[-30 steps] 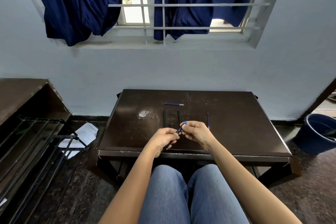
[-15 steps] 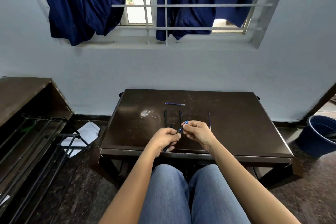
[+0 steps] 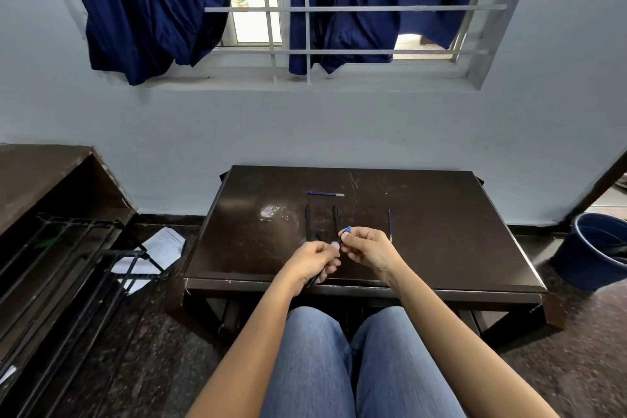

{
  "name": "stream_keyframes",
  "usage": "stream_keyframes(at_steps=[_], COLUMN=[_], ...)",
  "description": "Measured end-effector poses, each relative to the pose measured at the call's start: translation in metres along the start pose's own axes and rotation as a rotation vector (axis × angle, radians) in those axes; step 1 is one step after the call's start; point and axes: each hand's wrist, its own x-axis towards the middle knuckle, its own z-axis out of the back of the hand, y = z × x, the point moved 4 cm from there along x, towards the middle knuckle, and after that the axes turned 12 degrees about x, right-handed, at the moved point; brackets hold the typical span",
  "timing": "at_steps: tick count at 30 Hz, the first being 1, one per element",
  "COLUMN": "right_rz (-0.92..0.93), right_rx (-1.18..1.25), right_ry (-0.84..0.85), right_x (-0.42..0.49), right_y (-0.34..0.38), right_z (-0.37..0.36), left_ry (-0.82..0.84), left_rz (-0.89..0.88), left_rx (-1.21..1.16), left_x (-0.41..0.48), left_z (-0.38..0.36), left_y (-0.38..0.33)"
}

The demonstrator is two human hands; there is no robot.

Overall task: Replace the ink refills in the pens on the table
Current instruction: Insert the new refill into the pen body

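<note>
Left hand (image 3: 314,260) is closed round a black pen (image 3: 315,278) over the table's (image 3: 441,248) near edge. Right hand (image 3: 368,248) pinches its blue-tipped refill (image 3: 346,230). Judged light, thin, bendable: hold close to the barrel mouth.

Looks like a plain room in a home: barred window (image 3: 339,10) at top with dark blue curtains (image 3: 152,3), pale painted wall (image 3: 305,125), small dark wooden table (image 3: 441,231) centre, blue bucket (image 3: 597,251) on speckled floor (image 3: 576,349) at right, loose papers (image 3: 163,244) lower left.
</note>
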Motion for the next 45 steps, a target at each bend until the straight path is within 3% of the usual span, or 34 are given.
stream_keyframes(at_steps=[4,10,14,22,28,35,40,45], right_rz=[0.000,-0.008,-0.011,-0.011,-0.011,0.004,0.014,-0.014], right_rx=[0.019,0.017,0.014,0.006,0.011,0.005,0.004,0.072], right_ry=[-0.004,-0.010,0.001,-0.001,0.023,0.046,0.045,0.046], right_x=[0.001,0.002,0.002,0.001,-0.001,-0.003,-0.004,-0.005], right_y=[0.001,-0.001,-0.002,0.000,0.000,0.004,0.006,0.004], right_z=[-0.001,0.000,-0.001,0.000,0.001,-0.005,-0.006,-0.006], left_ry=[0.044,-0.078,0.054,-0.027,0.117,0.071,0.254,0.156], left_rz=[0.024,-0.009,0.109,0.003,0.078,0.012,0.134,0.062], left_rx=[-0.070,-0.097,-0.130,-0.153,-0.108,-0.098,-0.190,-0.178], left_x=[0.000,0.003,-0.003,-0.001,-0.009,-0.007,-0.012,-0.009], left_z=[0.000,0.007,-0.001,-0.001,-0.005,-0.005,-0.009,-0.003], left_y=[0.003,0.008,0.002,0.004,0.000,0.002,0.000,0.003])
